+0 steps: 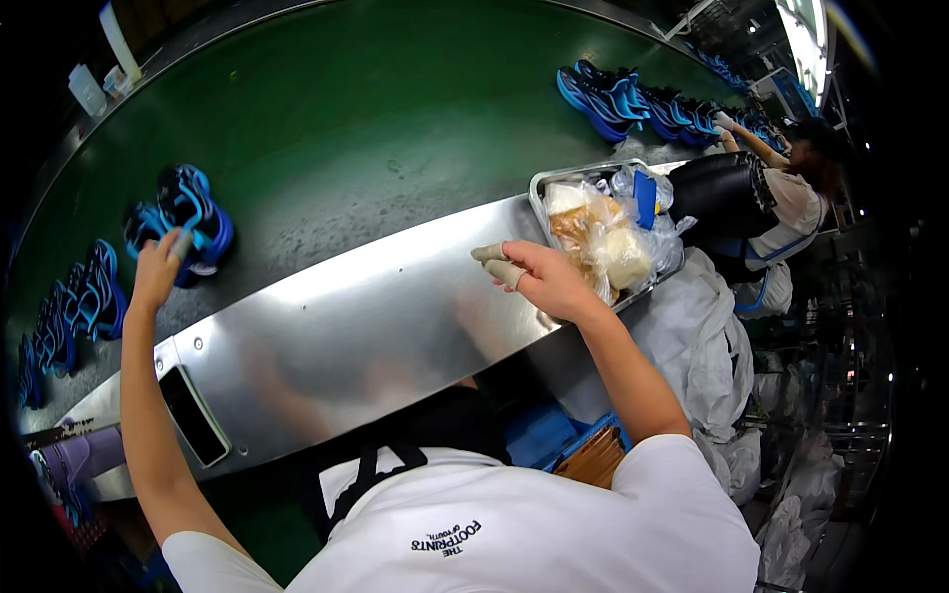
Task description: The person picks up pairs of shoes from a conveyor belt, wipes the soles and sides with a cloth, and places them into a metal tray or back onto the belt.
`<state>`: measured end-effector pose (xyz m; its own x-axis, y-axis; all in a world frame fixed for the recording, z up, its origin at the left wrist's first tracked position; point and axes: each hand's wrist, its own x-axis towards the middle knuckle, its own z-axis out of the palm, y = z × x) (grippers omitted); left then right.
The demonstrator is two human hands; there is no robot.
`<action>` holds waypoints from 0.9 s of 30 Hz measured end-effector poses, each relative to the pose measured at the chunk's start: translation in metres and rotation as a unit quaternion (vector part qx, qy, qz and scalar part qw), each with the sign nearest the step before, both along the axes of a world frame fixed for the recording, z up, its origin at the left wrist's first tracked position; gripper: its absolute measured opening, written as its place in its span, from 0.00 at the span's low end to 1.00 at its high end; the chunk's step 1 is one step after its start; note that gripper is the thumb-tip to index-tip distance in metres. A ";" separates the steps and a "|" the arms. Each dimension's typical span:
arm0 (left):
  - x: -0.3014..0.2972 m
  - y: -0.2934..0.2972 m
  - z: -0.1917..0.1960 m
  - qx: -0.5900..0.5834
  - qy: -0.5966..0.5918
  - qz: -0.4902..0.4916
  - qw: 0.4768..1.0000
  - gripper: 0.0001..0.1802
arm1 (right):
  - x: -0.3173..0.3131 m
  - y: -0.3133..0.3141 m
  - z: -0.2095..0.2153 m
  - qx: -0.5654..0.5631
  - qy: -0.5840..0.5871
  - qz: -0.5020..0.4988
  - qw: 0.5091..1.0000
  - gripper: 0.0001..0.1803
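Observation:
My left hand [158,269] reaches out over the green belt [326,128] at the left. Its fingers close on a blue and black sneaker [141,225], slightly blurred, while a second matching sneaker [194,208] stands right beside it. Part of the grip is hidden behind my hand. Above the metal ledge [366,306], my right hand [542,280] hovers with fingers stretched forward and nothing in them, close to the metal tray [537,198]. Pale finger covers show on fingers of both hands.
Plastic-wrapped packets [598,232] fill the tray. A phone [194,415] lies on the ledge at left. More sneakers stand at far left [94,292] and far right [603,99], where a co-worker [791,198] handles some. White plastic bags [697,336] hang below the tray.

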<state>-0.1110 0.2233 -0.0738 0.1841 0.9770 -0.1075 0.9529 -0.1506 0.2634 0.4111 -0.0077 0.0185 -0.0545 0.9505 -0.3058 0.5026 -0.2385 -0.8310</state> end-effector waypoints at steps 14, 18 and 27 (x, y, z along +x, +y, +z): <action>0.303 -0.207 -0.036 0.064 -0.325 -0.265 0.906 0.23 | 0.300 0.181 0.041 0.228 -0.376 -0.166 0.883 0.19; 0.326 -0.213 -0.027 0.038 -0.301 -0.309 0.901 0.27 | 0.373 0.214 0.030 0.162 -0.508 -0.197 0.822 0.30; 0.325 -0.209 -0.024 -0.014 -0.252 -0.306 0.918 0.30 | 0.457 0.297 -0.045 0.013 -0.705 -0.204 0.679 0.37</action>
<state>0.2136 0.0148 -0.0981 0.7312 0.6718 0.1188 0.4471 -0.6034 0.6603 0.8686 0.2888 -0.0269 0.5450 0.8044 0.2365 0.6991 -0.5917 0.4014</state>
